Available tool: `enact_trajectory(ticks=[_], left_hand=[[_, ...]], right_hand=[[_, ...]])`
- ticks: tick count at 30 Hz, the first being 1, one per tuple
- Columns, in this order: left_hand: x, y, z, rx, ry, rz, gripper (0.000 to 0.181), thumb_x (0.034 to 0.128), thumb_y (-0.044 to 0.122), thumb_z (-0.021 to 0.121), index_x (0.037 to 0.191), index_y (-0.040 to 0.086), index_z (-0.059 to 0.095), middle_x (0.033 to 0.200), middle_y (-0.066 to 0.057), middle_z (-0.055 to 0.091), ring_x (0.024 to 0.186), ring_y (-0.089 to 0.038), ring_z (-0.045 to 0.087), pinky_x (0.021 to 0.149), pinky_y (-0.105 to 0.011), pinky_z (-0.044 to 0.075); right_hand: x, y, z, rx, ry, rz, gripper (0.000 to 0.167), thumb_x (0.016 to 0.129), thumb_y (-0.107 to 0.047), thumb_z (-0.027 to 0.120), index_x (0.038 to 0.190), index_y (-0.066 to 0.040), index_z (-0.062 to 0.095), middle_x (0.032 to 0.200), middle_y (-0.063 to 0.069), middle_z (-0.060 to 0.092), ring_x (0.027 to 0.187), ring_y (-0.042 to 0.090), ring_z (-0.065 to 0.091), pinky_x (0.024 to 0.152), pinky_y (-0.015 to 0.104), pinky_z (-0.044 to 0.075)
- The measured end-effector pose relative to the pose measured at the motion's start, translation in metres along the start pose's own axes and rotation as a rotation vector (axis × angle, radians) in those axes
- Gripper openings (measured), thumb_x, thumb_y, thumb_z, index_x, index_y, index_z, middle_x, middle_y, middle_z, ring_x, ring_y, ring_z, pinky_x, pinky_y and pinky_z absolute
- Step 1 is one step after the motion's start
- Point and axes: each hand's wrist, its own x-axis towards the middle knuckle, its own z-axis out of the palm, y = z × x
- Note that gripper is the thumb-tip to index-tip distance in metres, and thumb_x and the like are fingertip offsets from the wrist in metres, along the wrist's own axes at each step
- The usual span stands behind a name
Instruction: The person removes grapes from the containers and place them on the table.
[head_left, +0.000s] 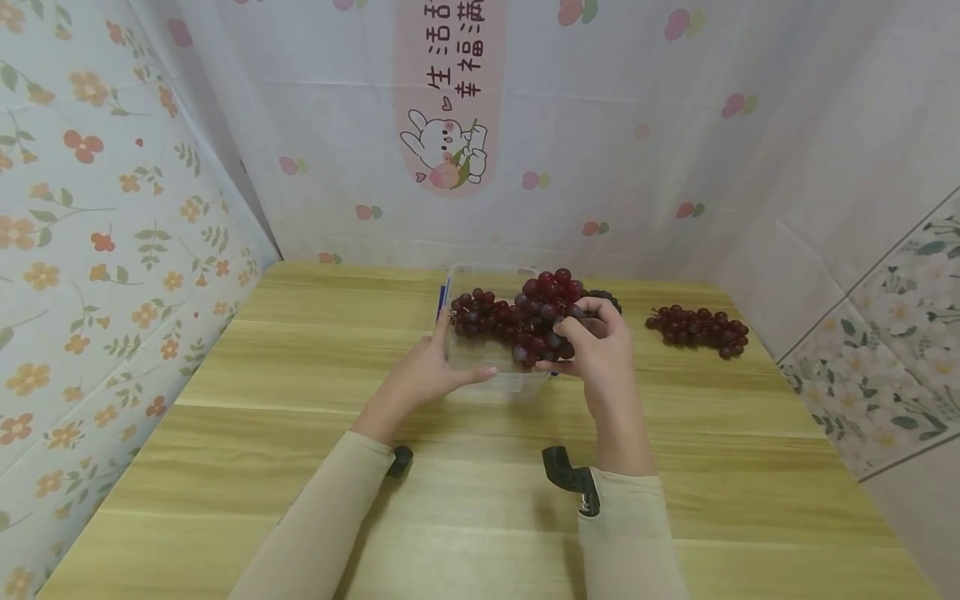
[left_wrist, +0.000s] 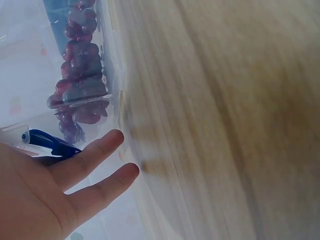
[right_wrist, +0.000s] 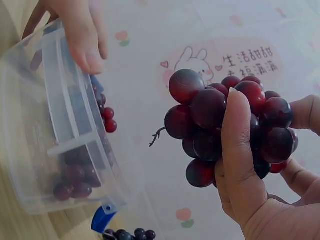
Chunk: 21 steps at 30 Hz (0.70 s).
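Observation:
In the right wrist view, the right hand [right_wrist: 260, 200] grips a bunch of red grapes [right_wrist: 207, 107] between thumb and fingers, above and beside a clear plastic box [right_wrist: 30, 175]. More grapes [head_left: 480, 315] lie inside the box, as the head view shows. The left hand [head_left: 423, 371] is at the box's left side, fingers spread, its thumb by the near rim. In the left wrist view the left hand [left_wrist: 65, 195] has extended fingers near a blue clip [left_wrist: 52, 143] on the box [left_wrist: 115, 65]. Whether it touches the box there is hard to tell.
Another bunch of red grapes [head_left: 697, 329] lies on the wooden table [head_left: 480, 517] at the right. A dark bunch [head_left: 603, 300] sits behind the right hand. Patterned curtains [head_left: 637, 167] stand along the back and sides.

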Motion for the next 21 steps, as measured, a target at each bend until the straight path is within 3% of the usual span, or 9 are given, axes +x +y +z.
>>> enact_trajectory(ticks=[8,21], left_hand=[[0.000,0.001,-0.001,0.014,-0.010,-0.007,0.140,0.0753,0.088,0.072,0.172,0.028,-0.010,0.169,-0.030,0.036,0.150,-0.049,0.047,0.115,-0.066,0.047],[-0.001,0.000,0.000,0.024,-0.003,-0.019,0.138,0.0767,0.087,0.072,0.172,0.030,-0.010,0.167,-0.032,0.037,0.151,-0.050,0.046,0.117,-0.067,0.045]], right_hand=[[-0.005,-0.001,-0.008,-0.023,0.008,0.017,0.019,0.100,-0.008,0.062,0.115,-0.013,0.051,0.107,0.009,0.052,0.074,0.019,0.058,0.071,0.053,0.067],[-0.008,-0.002,-0.030,-0.102,0.030,0.023,0.018,0.101,-0.007,0.060,0.114,-0.015,0.050,0.111,0.009,0.048,0.088,0.024,0.061,0.068,0.046,0.068]])
